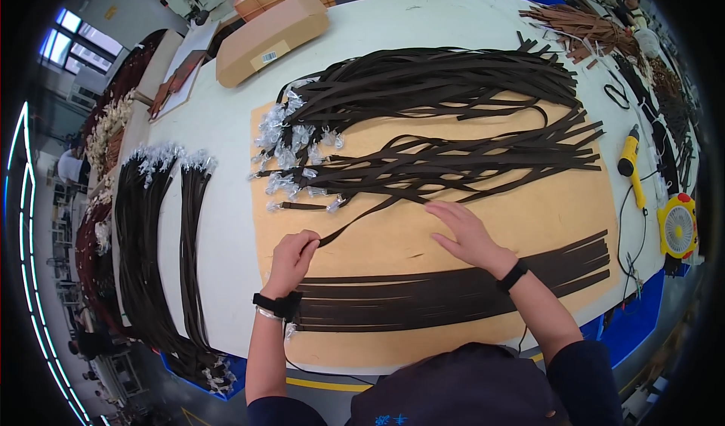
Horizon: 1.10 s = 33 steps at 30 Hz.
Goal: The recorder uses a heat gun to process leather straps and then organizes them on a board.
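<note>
Left hand (293, 261) pinches a dark strap (347, 226); right hand (468, 237) spread
Looks light and limp; best held at the near left end, tip hard to see

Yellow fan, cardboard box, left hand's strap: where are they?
Yellow fan (678, 229): head view, front grille.
Cardboard box (276, 33): head view, face above its label.
Dark strap (350, 224): head view, stretch beside the left hand (293, 260).

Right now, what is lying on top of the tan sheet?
Loose dark straps, one held by the left hand, clear plastic pieces and a flat row of straps. Directly beneath them, the tan sheet is covered; anything there cannot be seen.
</note>
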### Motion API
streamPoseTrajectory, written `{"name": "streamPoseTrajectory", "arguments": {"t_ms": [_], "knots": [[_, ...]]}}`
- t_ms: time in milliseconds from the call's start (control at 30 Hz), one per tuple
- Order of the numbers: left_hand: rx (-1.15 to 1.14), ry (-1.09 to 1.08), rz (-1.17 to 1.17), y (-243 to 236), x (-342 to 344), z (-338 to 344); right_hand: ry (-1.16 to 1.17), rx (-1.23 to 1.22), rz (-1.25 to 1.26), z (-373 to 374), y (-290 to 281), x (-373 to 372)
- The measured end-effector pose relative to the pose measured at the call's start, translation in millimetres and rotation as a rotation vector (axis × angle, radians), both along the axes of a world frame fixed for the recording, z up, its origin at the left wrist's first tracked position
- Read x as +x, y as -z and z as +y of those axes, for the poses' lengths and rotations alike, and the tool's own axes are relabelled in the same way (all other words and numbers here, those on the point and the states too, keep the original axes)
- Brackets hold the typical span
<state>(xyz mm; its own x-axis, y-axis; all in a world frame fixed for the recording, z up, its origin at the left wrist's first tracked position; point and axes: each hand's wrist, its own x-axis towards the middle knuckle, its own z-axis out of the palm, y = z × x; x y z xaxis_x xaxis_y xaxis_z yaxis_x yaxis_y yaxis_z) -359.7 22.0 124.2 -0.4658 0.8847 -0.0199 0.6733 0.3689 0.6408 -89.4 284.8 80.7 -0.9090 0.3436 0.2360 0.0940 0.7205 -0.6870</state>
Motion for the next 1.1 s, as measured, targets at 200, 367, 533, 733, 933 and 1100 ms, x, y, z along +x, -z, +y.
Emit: {"name": "streamPoseTrajectory", "arguments": {"t_ms": [200,367,533,733,933,1100], "knots": [[0.034,-0.031,-0.647,-61,51,-3,-0.399,-0.174,-0.065,-48,-22,-53],[0.083,-0.235,-0.956,-46,24,-42,-0.189,-0.387,-0.152,-13,-28,25],[-0.091,-0.154,-0.648,-10,2,-68,0.189,-0.309,-0.1,71,-61,122],[-0.261,-0.119,0.054,31,-33,-101,0.463,-0.145,-0.144,171,-104,231],[-0.404,0.005,0.396,80,-25,-82,0.481,-0.17,-0.452,169,-20,256],[-0.422,-0.069,0.438,105,-12,-93,0.465,0.023,-0.553,141,49,269]]}}
